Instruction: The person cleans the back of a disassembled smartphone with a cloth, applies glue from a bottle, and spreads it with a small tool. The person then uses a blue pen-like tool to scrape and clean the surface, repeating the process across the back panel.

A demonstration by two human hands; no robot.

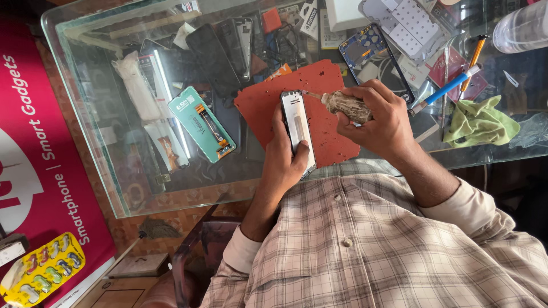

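On the glass table (103, 142) lies a perforated mat (268, 108). Over it the left hand (285, 162) grips an opened phone (297, 128); at its three o'clock the right hand (382, 117) holds a brush (342, 105) (tip touching the phone). At nine o'clock lies a packaged part (201, 124), at three a cloth (479, 121).
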